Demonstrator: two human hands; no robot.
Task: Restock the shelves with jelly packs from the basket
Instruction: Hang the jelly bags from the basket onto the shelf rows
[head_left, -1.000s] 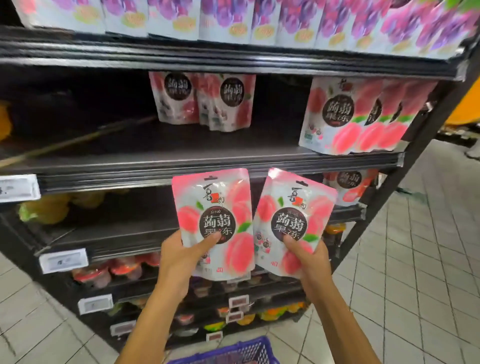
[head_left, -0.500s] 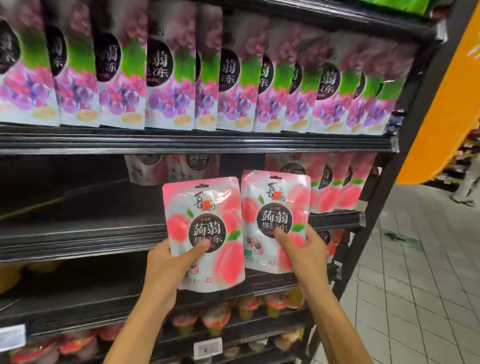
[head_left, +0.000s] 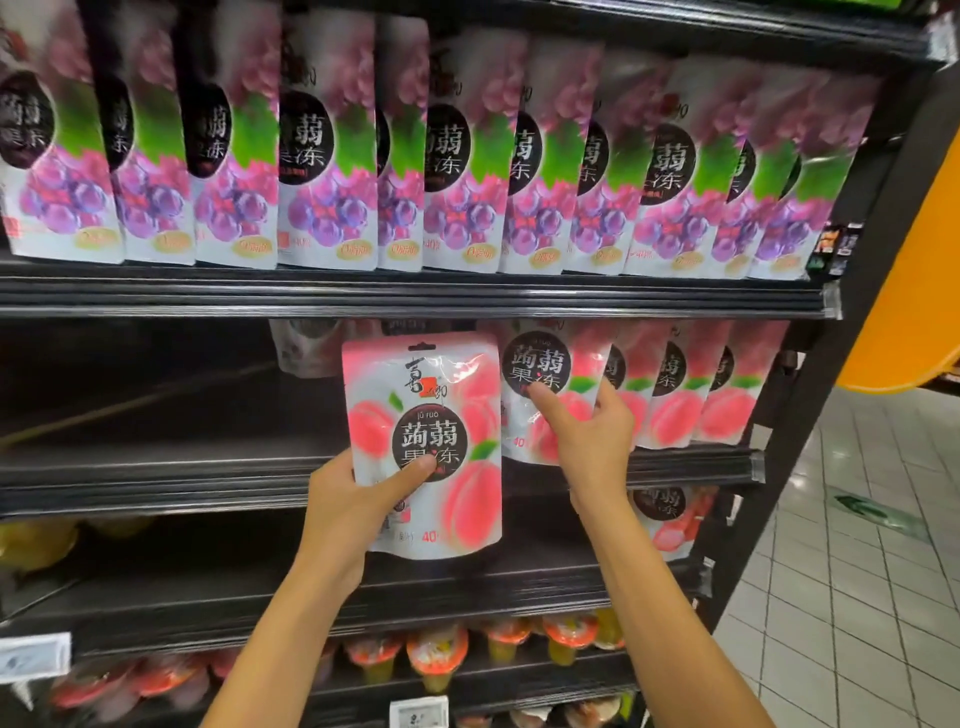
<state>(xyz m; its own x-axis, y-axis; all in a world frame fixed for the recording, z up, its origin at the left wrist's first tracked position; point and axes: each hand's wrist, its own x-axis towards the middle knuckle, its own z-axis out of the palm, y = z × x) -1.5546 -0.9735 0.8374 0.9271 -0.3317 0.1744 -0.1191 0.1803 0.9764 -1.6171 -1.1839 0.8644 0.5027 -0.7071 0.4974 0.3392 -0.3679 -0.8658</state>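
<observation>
1. a peach jelly pack is held upright near the centre of view, printed face toward the camera. it is in front of the lip of the middle shelf and does not rest on it.
2. the left hand grips this pack from 7 o'clock, with the thumb laid across the dark round label. the other fingers are behind the pack and out of sight.
3. just beside it at 2 o'clock, a second peach pack stands upright at the front of the middle shelf. whether its base sits on the shelf cannot be told.
4. the right hand pinches the second pack from below, thumb on the front and fingers curled at its right edge.
5. at 3 o'clock from the second pack, a row of peach packs runs overlapping to the shelf's right end. at 10 o'clock a few back packs stand deeper in, half hidden.
6. at 12 o'clock the upper shelf carries a full line of grape packs, purple fruit under green leaves.
7. at 6 o'clock, lower down, are jelly cups with red-orange lids and a white price tag. blurred yellow packs sit at 8 o'clock.
8. an orange panel is at 3 o'clock and a pale tiled floor at 4 o'clock.
</observation>
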